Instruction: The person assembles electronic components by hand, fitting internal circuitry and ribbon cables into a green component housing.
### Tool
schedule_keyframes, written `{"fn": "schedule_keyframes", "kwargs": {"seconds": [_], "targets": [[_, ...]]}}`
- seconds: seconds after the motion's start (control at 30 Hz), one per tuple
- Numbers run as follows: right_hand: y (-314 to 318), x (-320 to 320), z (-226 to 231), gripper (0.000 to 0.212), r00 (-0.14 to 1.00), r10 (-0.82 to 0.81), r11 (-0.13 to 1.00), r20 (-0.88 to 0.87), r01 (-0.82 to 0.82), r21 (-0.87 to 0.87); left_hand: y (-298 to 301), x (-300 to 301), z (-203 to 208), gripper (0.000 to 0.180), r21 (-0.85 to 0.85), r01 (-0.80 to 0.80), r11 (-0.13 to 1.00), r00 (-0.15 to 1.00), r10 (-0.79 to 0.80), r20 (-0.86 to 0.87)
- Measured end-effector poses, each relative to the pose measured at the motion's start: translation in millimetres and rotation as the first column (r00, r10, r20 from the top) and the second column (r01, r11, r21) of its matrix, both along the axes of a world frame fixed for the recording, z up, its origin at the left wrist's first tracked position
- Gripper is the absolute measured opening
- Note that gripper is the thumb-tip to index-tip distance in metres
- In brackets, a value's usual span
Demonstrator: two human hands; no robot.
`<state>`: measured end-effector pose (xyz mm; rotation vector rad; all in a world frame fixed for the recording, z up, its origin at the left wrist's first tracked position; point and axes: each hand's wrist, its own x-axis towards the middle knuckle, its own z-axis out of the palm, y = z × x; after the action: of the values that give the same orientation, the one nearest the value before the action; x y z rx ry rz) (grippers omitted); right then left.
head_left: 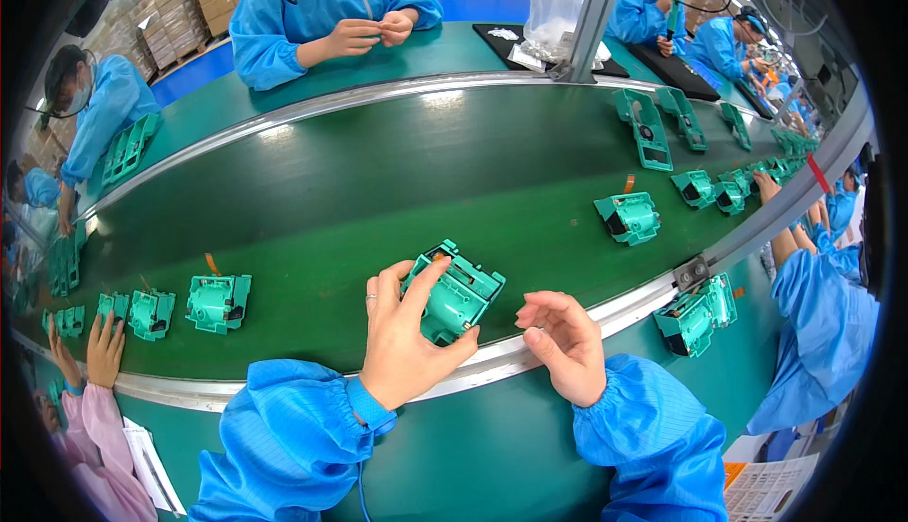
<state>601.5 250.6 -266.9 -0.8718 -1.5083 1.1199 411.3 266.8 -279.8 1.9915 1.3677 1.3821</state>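
My left hand point(405, 333) grips a green plastic housing point(456, 297) over the near side of the green conveyor belt point(312, 229). Its thumb and fingers wrap round the housing's left and lower sides, and a bit of orange shows near the fingertips. A blue band circles that wrist. To the right, my right hand point(565, 340) hovers by the belt's metal rail point(515, 356), apart from the housing. Its fingers are curled loosely, with a gap between thumb and forefinger and nothing visible in them.
More green housings point(218, 303) sit on the belt at left, others point(629, 217) at right. Two housings point(695, 319) rest on the bench beyond the rail. A metal post point(790, 210) rises at right. Co-workers' hands point(106, 347) reach in at left; another person point(331, 21) works opposite.
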Motion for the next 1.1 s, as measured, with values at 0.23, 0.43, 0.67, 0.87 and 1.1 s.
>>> {"fn": "schedule_keyframes", "kwargs": {"seconds": [0.23, 0.43, 0.67, 0.87, 1.1], "targets": [[-2.3, -0.7, -0.9, 0.032, 1.000, 0.001, 1.000, 0.020, -0.001, -0.007, 0.1, -1.5, -0.3, 0.064, -0.015, -0.212, 0.977, 0.974, 0.210, -0.082], [-0.5, 0.8, -2.7, 0.030, 0.999, -0.017, 1.000, 0.035, 0.017, 0.000, 7.1, -2.7, -5.2, 0.069, -0.081, -0.264, 0.961, 0.965, 0.264, -0.012], [1.1, 1.4, -4.0, 0.027, 0.998, -0.026, 1.000, 0.052, 0.025, 0.006, 0.5, 1.7, -0.3, 0.081, -0.103, -0.226, 0.969, 0.974, 0.224, -0.035], [1.5, 0.2, -3.4, 0.023, 0.997, -0.019, 1.000, 0.069, 0.018, 0.020, 2.9, -0.8, -5.5, 0.081, -0.133, -0.197, 0.971, 0.980, 0.196, -0.017], [2.2, 1.9, -5.2, 0.020, 0.997, -0.033, 0.999, 0.074, 0.031, 0.026, 6.3, 0.3, -9.6, 0.082, -0.129, -0.206, 0.970, 0.978, 0.210, 0.012]]}}
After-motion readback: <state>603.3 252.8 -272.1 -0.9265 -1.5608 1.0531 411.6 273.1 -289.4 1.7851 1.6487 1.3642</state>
